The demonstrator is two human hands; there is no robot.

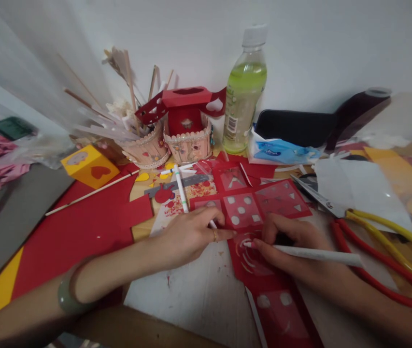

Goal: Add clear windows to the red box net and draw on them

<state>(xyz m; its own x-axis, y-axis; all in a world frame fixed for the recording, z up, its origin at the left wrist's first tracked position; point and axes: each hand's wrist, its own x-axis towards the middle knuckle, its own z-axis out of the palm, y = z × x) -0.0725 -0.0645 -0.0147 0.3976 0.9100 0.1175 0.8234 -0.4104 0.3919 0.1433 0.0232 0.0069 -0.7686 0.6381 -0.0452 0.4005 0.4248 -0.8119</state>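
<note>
My right hand (294,241) grips a white marker pen (314,253), its tip on a panel of the red cut-out card (240,278) where curved pale marks show. The card is cross-shaped, its panels filled with clear film and pale shapes such as dots and triangles. My left hand (193,234) lies at the card's left side, one finger stretched onto it. A small white pen-like piece (212,224) pokes out between its curled fingers; most of it is hidden. Under the card is a white board (194,290) with red specks.
Red-and-yellow-handled scissors (339,212) lie at right. Behind stand a green drink bottle (245,92), a tissue pack (281,150), a phone (296,126) and decorated baskets (187,145). At left are a yellow box (90,166), a thin stick (93,192) and red paper (93,227).
</note>
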